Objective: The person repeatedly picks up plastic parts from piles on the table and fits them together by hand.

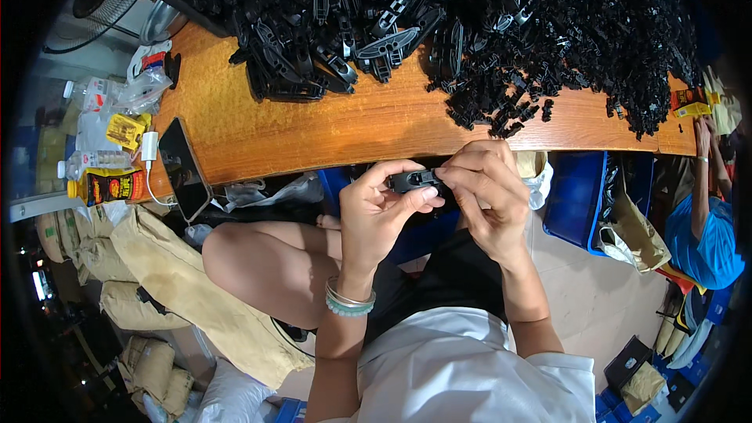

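Note:
Just off the table's near edge, over my lap, my left hand (384, 207) grips a small black plastic part (413, 181) between thumb and fingers. From the other side my right hand (487, 192) pinches the end of the same part, its fingers curled; whether it holds a separate smaller piece there is hidden. Beyond my hands lies a heap of long black plastic parts (337, 23) on the wooden table (329, 129). To its right spreads a pile of small black clips (564, 39), with a few loose ones near the edge.
A phone (186, 168) with a white cable lies at the table's left edge, beside plastic bottles (98, 163). Below the table at right stands a blue bin (576, 207). Another person in a blue shirt (701, 239) sits far right. Tan sacks (149, 305) lie at left.

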`<move>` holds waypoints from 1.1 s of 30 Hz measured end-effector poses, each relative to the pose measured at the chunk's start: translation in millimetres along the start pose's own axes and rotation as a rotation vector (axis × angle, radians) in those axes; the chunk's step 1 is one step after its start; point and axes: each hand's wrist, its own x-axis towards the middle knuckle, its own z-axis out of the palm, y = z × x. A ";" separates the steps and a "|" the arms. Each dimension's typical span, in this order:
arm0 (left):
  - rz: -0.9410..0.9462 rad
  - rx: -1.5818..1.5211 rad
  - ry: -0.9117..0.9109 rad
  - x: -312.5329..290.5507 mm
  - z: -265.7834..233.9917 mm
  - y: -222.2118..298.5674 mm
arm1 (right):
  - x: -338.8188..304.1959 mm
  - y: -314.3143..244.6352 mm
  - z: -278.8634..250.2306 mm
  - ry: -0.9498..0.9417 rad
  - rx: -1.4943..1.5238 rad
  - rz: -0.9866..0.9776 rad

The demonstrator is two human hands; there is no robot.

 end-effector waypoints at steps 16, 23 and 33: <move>0.261 -0.227 0.348 33.6 1.5 -15.9 | -16.1 25.6 4.8 0.139 -0.065 0.243; 0.538 0.653 0.431 104.2 -10.0 21.0 | -3.7 47.0 2.0 0.180 -0.618 0.178; 0.586 0.949 0.350 99.0 -6.6 29.0 | -8.0 51.9 -1.8 0.396 -0.311 0.086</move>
